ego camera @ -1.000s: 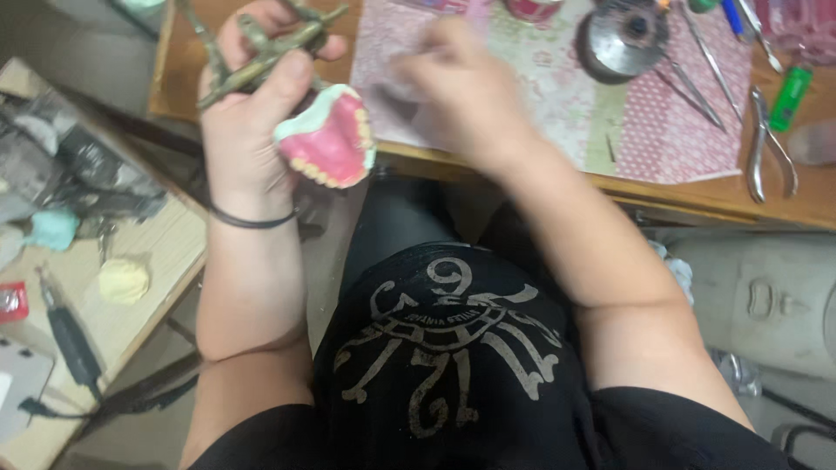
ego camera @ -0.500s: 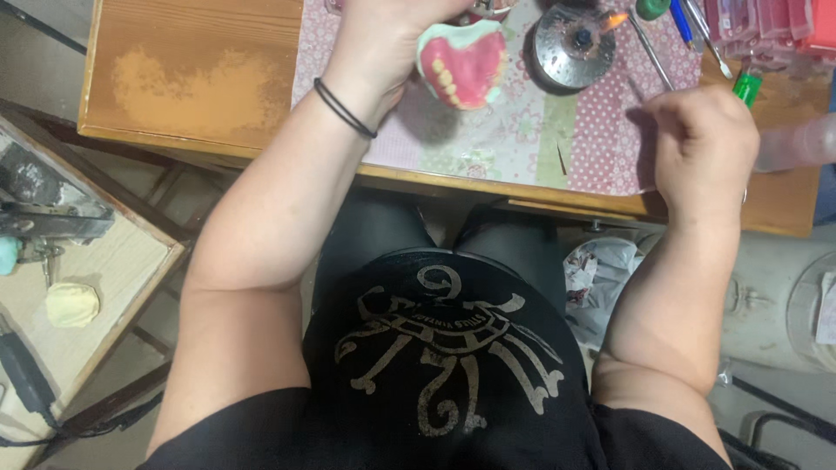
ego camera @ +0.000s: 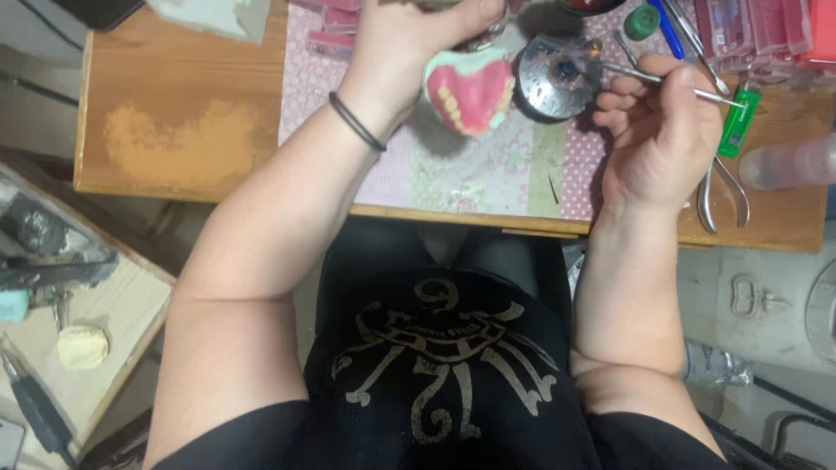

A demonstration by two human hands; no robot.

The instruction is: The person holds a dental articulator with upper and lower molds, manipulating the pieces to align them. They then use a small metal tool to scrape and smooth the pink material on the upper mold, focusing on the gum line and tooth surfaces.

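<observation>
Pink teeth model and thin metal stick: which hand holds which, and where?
The left hand grips the denture model by its top; the right hand pinches the metal tool mid-shaft.

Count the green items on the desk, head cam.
2. A green lighter lies right of the right hand, above the pliers. A round green cap sits at the top edge, beside the blue pen. More may be hidden beyond the frame.

A wooden table (ego camera: 174, 130) stands over what looks like grey floor (ego camera: 766, 296).
</observation>
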